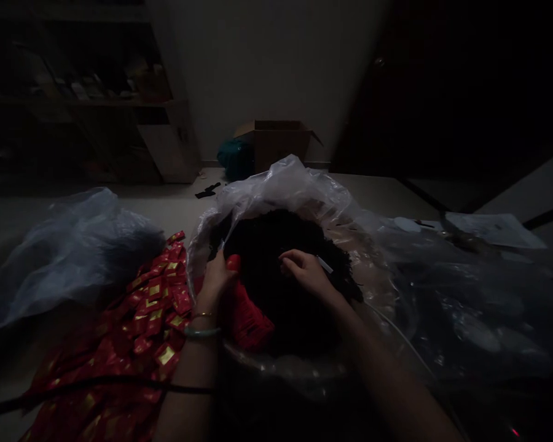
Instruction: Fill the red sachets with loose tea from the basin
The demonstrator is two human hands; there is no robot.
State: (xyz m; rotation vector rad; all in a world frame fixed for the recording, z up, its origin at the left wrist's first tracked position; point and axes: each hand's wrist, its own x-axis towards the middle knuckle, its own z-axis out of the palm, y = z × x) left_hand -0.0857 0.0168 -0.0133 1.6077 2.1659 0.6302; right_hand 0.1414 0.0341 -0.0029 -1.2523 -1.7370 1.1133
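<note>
In the dim light, a large tub lined with clear plastic point(290, 181) holds a mass of black, stringy material point(276, 233). My left hand point(216, 279) is at the tub's left side, closed on a small red piece point(233, 263); its exact kind is unclear. Below it, a bundle of red strings point(246, 319) lies on the black material. Over the middle of the tub, my right hand point(306, 270) has its fingers pinched together; what they hold, if anything, cannot be made out. A short white strip point(325, 265) shows just behind that hand.
Left of the tub is a heap of small red packets with gold squares point(154, 307), beside a translucent plastic bag point(87, 245). Dark plastic bags point(479, 313) spread at the right. Behind stand an open cardboard box point(281, 147), a teal bundle point(236, 158) and a shelf unit point(166, 147).
</note>
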